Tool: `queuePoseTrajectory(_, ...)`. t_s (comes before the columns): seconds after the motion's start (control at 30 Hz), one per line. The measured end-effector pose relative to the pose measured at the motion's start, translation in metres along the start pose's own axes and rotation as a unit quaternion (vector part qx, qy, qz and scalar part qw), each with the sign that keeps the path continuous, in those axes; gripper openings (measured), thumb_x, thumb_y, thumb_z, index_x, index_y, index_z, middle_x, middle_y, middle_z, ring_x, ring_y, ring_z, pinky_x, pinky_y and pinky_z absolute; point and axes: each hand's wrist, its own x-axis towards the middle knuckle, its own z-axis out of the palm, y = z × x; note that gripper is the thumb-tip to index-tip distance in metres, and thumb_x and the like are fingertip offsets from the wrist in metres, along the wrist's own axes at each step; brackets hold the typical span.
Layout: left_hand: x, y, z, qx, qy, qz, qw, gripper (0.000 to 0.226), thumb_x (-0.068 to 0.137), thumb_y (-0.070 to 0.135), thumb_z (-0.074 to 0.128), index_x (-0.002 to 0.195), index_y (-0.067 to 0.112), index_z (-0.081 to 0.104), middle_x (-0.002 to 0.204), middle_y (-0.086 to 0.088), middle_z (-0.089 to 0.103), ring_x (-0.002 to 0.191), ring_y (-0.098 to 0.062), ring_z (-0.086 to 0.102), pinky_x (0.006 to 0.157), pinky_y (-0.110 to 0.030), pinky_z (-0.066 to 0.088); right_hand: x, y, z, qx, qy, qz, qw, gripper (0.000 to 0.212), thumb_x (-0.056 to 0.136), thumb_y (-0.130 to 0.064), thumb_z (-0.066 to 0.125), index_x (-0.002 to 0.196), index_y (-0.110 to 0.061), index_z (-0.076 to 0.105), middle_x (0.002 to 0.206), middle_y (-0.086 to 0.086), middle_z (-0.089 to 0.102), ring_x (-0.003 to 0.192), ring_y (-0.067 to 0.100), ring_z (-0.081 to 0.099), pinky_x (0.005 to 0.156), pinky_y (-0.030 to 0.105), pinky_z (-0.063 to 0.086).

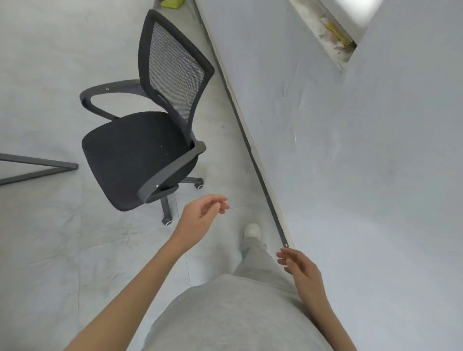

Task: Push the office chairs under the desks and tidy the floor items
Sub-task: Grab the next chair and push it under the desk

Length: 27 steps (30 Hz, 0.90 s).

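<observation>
Black chair (140,155) just ahead of left hand (200,218) fingers | both hands loose, empty; right hand (300,268) idle | grip backrest top, steer toward desk leg (40,167)

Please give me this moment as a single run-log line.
left hand open, near chair armrest | right hand open | office chair untouched

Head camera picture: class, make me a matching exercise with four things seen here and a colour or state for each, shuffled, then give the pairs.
Things:
1. office chair
2. left hand
3. shoe
4. object at the top edge

States:
A. yellow-green
B. open, holding nothing
C. black, mesh back
D. white, on the floor

Pairs: 1-C, 2-B, 3-D, 4-A
</observation>
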Motion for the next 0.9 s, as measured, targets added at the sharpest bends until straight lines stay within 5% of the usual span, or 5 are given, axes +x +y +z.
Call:
queuePoseTrajectory(0.4,0.177,0.028,-0.014,-0.106,0.225,-0.133,0.959,0.025,0.093,0.001,0.045,0.098,0.016,0.065,0.09,0.005,0.072,0.08,-0.004,0.066,0.071,-0.008,0.047,0.334,-0.27,0.053,-0.058,-0.197,-0.149,0.967,0.026,0.09,0.004,0.043,0.102,-0.011,0.061,0.092,0.001,0.066,0.073,-0.006,0.064,0.081,0.019,0.049)
queuePoseTrajectory(0.6,0.283,0.062,-0.072,-0.014,0.302,-0.1,0.948,0.025,0.09,0.001,0.05,0.102,0.018,0.063,0.096,0.007,0.069,0.087,0.007,0.061,0.077,-0.004,0.044,0.446,-0.395,0.137,-0.086,-0.217,-0.274,0.933,0.029,0.089,0.003,0.041,0.102,-0.016,0.06,0.095,0.001,0.066,0.083,0.009,0.064,0.084,0.029,0.048)
queuePoseTrajectory(0.67,0.333,0.069,-0.094,0.051,0.309,-0.083,0.946,0.028,0.088,0.007,0.053,0.115,0.013,0.059,0.109,0.004,0.064,0.099,0.001,0.058,0.09,-0.017,0.045,0.481,-0.421,0.164,-0.126,-0.22,-0.321,0.913,0.033,0.088,0.005,0.04,0.107,-0.011,0.06,0.099,0.004,0.066,0.087,0.015,0.064,0.088,0.034,0.048)
queuePoseTrajectory(0.73,0.384,0.077,-0.111,0.118,0.288,-0.087,0.946,0.044,0.088,0.019,0.057,0.13,0.01,0.046,0.131,-0.003,0.052,0.121,-0.015,0.047,0.103,-0.03,0.037,0.513,-0.44,0.187,-0.239,-0.211,-0.39,0.864,0.041,0.086,0.01,0.037,0.118,-0.005,0.057,0.113,0.009,0.065,0.102,0.024,0.062,0.095,0.036,0.043)
queuePoseTrajectory(0.9,0.487,0.093,-0.122,0.182,0.226,-0.159,0.943,0.086,0.085,0.039,0.059,0.145,0.004,0.008,0.154,-0.012,0.013,0.141,-0.027,0.012,0.113,-0.039,0.021,0.577,-0.473,0.231,-0.492,-0.265,-0.511,0.653,0.066,0.083,0.016,0.034,0.141,-0.013,0.035,0.15,0.009,0.033,0.138,0.028,0.026,0.107,0.042,0.034)
